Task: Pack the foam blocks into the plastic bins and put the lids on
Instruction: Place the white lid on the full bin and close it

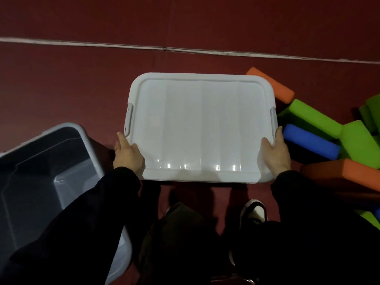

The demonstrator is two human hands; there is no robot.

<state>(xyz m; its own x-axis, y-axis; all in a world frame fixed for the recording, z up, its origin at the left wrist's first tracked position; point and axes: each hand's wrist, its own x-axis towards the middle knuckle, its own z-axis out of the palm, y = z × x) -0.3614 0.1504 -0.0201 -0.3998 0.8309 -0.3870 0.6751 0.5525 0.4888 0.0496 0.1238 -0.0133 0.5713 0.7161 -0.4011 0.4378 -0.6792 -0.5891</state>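
A white plastic lid fills the middle of the view and hides whatever lies under it. My left hand grips its near left corner, thumb on top. My right hand grips the near right corner the same way. A grey latch shows on the lid's left edge and another latch on the right. An open grey bin stands at the lower left with nothing visible inside. Foam blocks lie in a pile at the right: an orange block, a green block and a blue block.
The floor is dark red with a white line across the far side. Another orange block and more green blocks lie at the right edge. My legs and a black and white shoe are below the lid.
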